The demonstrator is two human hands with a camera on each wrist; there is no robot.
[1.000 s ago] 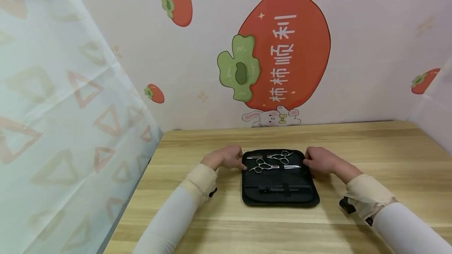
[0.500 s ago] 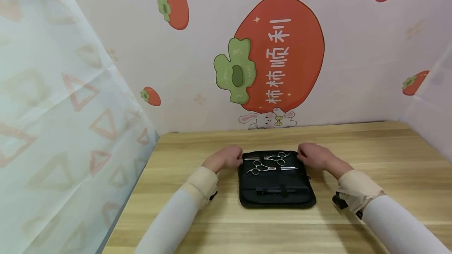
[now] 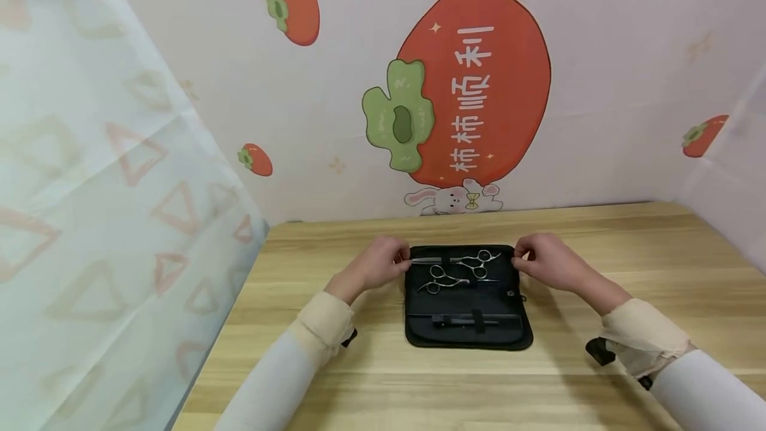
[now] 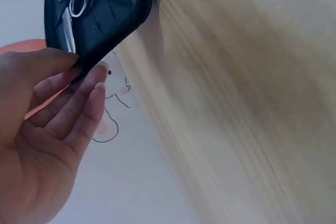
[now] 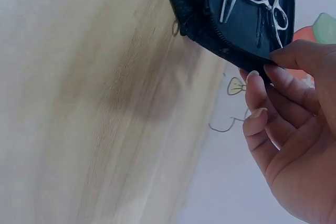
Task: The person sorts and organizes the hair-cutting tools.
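An unfolded black zip case (image 3: 443, 302) is on the table in the head view, its far panel tilted up off the wood. One pair of scissors (image 3: 427, 261) is strapped across its top. Below it sits a second pair of scissors (image 3: 459, 281). A slim black tool (image 3: 467, 321) is tucked into the near panel. My left hand (image 3: 381, 262) pinches the far left corner between thumb and fingers. The far right corner is pinched by my right hand (image 3: 552, 262). Both wrist views show the zipped edge (image 5: 226, 45) between thumb and fingertips.
The wooden table (image 3: 419, 391) runs back to a white wall covering (image 3: 335, 85) printed with red persimmons. A pale patterned sheet (image 3: 120, 218) slants along the left side, and another covering (image 3: 736, 198) borders the right.
The far edge of the case has risen, its panel tilting up. Both hands have lifted slightly with it, and the right hand has shifted a little to the right.
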